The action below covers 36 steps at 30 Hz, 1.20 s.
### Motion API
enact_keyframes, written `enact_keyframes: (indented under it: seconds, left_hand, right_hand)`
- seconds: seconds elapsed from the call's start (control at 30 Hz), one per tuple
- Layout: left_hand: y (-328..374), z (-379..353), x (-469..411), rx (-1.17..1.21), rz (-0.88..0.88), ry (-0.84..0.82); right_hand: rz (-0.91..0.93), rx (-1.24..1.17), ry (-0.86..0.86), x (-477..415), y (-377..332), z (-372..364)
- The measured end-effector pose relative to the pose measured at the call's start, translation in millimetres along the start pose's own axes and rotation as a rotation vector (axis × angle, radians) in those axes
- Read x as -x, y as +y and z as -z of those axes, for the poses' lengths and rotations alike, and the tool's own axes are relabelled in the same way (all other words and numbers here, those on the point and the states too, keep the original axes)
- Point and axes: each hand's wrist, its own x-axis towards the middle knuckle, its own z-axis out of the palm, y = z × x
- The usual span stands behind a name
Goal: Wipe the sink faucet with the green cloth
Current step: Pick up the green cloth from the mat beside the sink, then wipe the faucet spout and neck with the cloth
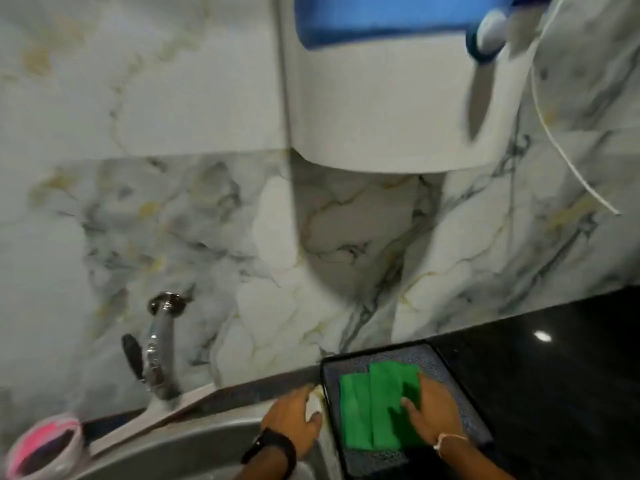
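A folded green cloth (372,407) lies flat on a dark tray (446,362) on the black counter. My right hand (433,412) rests on the cloth's right side, fingers spread flat on it. My left hand (294,422), with a black watch at the wrist, grips something small and white (313,405) at the tray's left edge, beside the sink. The chrome faucet (161,344) sticks out of the marble wall at the left, above the steel sink (194,448), with a black lever on its left side. The picture is blurred by motion.
A white and blue appliance (388,98) hangs on the wall above the tray, with a white cord (554,140) trailing to its right. A pink and white container (45,445) stands at the sink's far left. Black counter (571,375) stretches to the right.
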Motion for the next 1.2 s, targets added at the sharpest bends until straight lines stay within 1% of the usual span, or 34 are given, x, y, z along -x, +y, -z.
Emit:
enact_keyframes:
  seconds: [0.07,0.13,0.23,0.33,0.47,0.57,0.63,0.73,0.77,0.8,0.87,0.9,0.97,1.0,1.03,1.07,1.1,1.13,1.17,1.2]
  left_hand:
    - [19.3,-32.2,-28.7,0.187,0.078,-0.056]
    - [40.5,-61.0,-59.9,0.323,0.186,-0.158]
    - [57.0,-96.1,-99.4,0.432,0.332,-0.259]
    - [61.4,-119.4,-129.0,0.420,0.460,-0.313]
    - [66.4,-136.2,-146.4,0.466,0.481,-0.352]
    - [65.8,-143.9,-144.3,0.326,0.484,-0.390]
    - [64.2,-146.0,-138.8,0.300,0.458,-0.358]
    - [61.6,-126.3,-117.4,0.385,0.353,-0.260]
    - [58.8,-111.8,-107.2,0.423,0.295,-0.215]
    - [51.0,-92.5,-94.8,0.429,0.222,-0.148]
    - [19.6,-45.9,-66.3,0.408,0.029,0.097]
    - [-0.6,-19.4,-50.9,0.380,-0.081,0.257]
    - [-46.1,44.3,-18.9,0.245,-0.309,0.580]
    - [-64.4,75.4,-9.7,0.170,-0.380,0.697]
    - [-82.0,108.6,-4.0,0.095,-0.398,0.773]
    - [-98.3,142.7,-0.9,0.027,-0.391,0.824]
    - [-114.6,176.2,0.4,-0.037,-0.382,0.872]
    - [-127.2,207.3,-2.3,-0.106,-0.376,0.916]
    - [-135.6,234.6,-9.4,-0.181,-0.382,0.957]
    - [-146.2,262.6,-16.3,-0.264,-0.395,0.992]
  right_hand:
    - [-0.184,-0.131,0.020,-22.7,27.8,-9.0]
    - [-0.347,-0.187,-0.028,-44.7,49.7,-19.5]
    - [-0.474,-0.295,-0.108,-68.2,67.0,-45.6]
    - [-0.552,-0.447,-0.144,-85.5,65.7,-63.0]
    - [-0.579,-0.677,-0.248,-100.1,59.3,-85.4]
    - [-0.639,-0.967,-0.383,-93.2,50.0,-86.5]
    - [-0.660,-1.076,-0.389,-80.1,45.8,-79.3]
    - [-0.702,-1.177,-0.433,-66.6,39.2,-55.1]
    - [-0.714,-1.171,-0.434,-62.8,41.2,-48.8]
    - [-0.723,-1.145,-0.391,-57.1,35.4,-40.7]
    - [-0.692,-1.167,-0.226,-44.8,2.9,-33.3]
    - [-0.645,-1.201,-0.166,-31.0,-25.9,-25.6]
    - [-0.594,-1.258,0.023,7.6,-82.3,-23.4]
    - [-0.628,-1.267,0.157,19.3,-109.6,-24.0]
    - [-0.675,-1.298,0.306,22.0,-137.8,-23.4]
    - [-0.640,-1.334,0.410,24.6,-173.9,-17.3]
    - [-0.519,-1.376,0.417,28.1,-211.6,-16.1]
    - [-0.343,-1.402,0.357,35.3,-244.5,-14.4]
    - [-0.187,-1.352,0.318,36.4,-272.1,-16.9]
    - [-0.047,-1.240,0.286,38.1,-302.7,-18.9]
